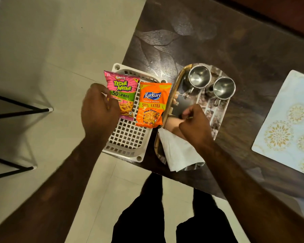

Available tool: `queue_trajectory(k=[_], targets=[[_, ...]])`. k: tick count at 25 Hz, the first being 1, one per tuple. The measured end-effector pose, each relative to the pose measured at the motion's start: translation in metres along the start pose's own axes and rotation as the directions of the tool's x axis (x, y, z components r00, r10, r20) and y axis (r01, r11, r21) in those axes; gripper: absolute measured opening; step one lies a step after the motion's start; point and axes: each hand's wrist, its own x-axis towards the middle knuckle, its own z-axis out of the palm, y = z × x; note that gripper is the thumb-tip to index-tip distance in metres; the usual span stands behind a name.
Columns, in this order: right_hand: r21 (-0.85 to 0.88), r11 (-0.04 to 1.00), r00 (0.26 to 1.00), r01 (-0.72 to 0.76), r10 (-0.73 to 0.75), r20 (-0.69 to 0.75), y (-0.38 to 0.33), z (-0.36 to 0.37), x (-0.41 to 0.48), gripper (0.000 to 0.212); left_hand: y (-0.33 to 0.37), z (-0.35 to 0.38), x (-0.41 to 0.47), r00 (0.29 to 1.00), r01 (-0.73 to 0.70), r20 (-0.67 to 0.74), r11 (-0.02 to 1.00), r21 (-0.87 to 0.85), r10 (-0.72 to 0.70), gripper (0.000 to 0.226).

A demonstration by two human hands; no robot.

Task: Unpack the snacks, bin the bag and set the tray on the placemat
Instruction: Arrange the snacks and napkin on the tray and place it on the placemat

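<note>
A pink snack packet [124, 90] lies across the far end of a white lattice basket [128, 137], and my left hand [98, 111] grips its near left edge. An orange snack packet [152, 106] lies beside it, half on the basket's right rim. My right hand [195, 123] hovers over the middle of the oval mirrored tray [225, 109] with curled fingers; nothing shows in them. A white paper bag [179, 151] lies on the tray's near end, under my right wrist. Two steel cups [199, 76] [224, 88] stand at the tray's far end. The pale patterned placemat [288, 123] lies to the right.
Everything rests on a dark wooden table [218, 41], with the basket overhanging its left corner. Black metal furniture legs [16, 109] stand on the tiled floor at left. My own legs are at the bottom, close to the table's near edge.
</note>
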Motion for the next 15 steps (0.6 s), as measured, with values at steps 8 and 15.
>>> queue_trajectory(k=[8,15], targets=[[-0.421,0.891,0.919,0.172,0.009,0.394,0.038,-0.015,-0.006,0.045,0.030,0.039,-0.073,0.463,-0.159,0.872,0.983,-0.092,0.157,0.020],[-0.338,0.932,0.889,0.131,0.040,0.457,0.031,-0.013,-0.003,0.020,0.052,0.048,-0.083,0.461,0.051,0.888,0.998,-0.026,-0.001,0.024]])
